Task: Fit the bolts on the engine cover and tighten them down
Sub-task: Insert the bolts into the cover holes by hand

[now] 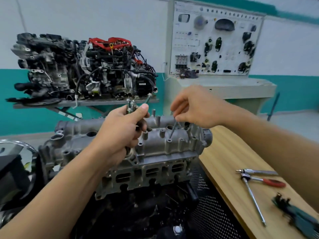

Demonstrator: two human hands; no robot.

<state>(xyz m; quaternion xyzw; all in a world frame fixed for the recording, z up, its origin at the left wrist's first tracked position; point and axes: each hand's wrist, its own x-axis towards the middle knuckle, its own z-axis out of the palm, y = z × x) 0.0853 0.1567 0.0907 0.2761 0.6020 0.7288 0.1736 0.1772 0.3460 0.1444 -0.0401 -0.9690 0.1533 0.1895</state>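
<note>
L hand (120, 128) clenched round bundle of bolts (133, 105) above engine cover (155, 144). R hand (195, 107) pinches single bolt (173, 129), tip at hole nr cover's right end.

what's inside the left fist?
The left hand grips a bunch of bolts: heads poke out above the thumb. Shanks and count are hidden in the fist. The right hand pinches one single bolt.
</note>
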